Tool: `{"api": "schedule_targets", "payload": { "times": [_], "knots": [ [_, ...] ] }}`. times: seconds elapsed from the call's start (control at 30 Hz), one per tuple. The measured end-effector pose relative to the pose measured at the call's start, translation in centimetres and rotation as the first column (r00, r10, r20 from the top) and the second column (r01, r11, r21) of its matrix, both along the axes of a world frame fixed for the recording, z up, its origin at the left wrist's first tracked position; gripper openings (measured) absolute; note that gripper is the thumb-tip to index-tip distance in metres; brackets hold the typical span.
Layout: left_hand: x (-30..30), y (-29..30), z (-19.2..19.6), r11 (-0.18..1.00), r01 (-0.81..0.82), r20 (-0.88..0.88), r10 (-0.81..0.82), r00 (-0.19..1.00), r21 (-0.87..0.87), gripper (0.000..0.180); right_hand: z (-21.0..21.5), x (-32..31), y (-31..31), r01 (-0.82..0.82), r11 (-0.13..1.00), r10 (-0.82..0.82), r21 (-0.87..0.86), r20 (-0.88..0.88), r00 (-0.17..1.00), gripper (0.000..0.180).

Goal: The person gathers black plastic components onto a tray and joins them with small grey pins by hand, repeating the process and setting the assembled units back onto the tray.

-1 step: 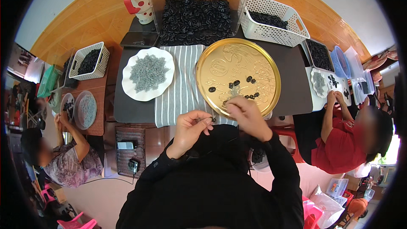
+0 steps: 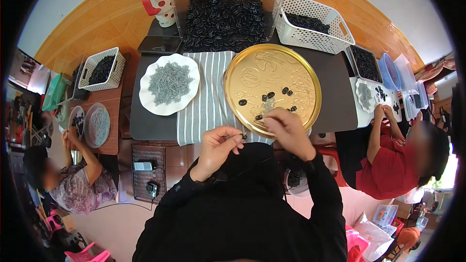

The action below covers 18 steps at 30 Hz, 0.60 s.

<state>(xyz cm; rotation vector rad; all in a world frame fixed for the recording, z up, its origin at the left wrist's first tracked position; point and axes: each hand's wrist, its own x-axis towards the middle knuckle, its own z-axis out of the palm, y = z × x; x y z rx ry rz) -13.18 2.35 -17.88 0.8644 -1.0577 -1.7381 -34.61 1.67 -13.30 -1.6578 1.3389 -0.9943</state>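
My left hand is closed in a pinch on a small black part, just in front of the table edge. Over the near rim of a round gold tray, my right hand is closed with its fingers curled down; whatever they hold, if anything, is hidden. Several small black oval pieces lie scattered on the tray, with a little pile of thin clear bits among them. A white scalloped plate to the left holds a heap of small grey-clear pieces.
A striped cloth lies under the tray's left side. Behind are a heap of black parts, a white basket, a phone and a dotted tumbler. People work at the left and right.
My right hand has shifted slightly to the right over the tray's near rim. My left hand stays in place with the small black part.
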Motion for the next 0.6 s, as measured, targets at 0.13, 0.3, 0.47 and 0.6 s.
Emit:
{"api": "schedule_targets", "payload": {
  "times": [0.13, 0.3, 0.47, 0.6],
  "knots": [
    [0.2, -0.3, -0.2, 1.0, 0.016, -0.025, -0.017, 1.0, -0.01, 0.009, 0.4, -4.5, 0.4, 0.22, 0.972, -0.227, -0.087, -0.084, 0.97, 0.009],
    [0.1, -0.8, -0.3, 1.0, -0.003, -0.047, 0.002, 0.999, -0.004, 0.008, 0.7, -7.5, -0.4, 0.189, 0.962, -0.261, -0.199, -0.458, 0.85, 0.009],
    [0.7, -1.3, -0.7, 1.0, 0.008, -0.036, -0.007, 0.999, 0.011, 0.006, 0.0, -6.5, -1.4, 0.033, 0.979, -0.157, -0.2, -0.644, 0.748, 0.01],
    [0.7, -1.5, -0.9, 0.999, -0.046, -0.087, 0.047, 0.995, 0.012, 0.014, 0.5, -6.1, -4.0, -0.022, 0.978, -0.125, -0.208, -0.667, 0.735, 0.012]
  ]
}}
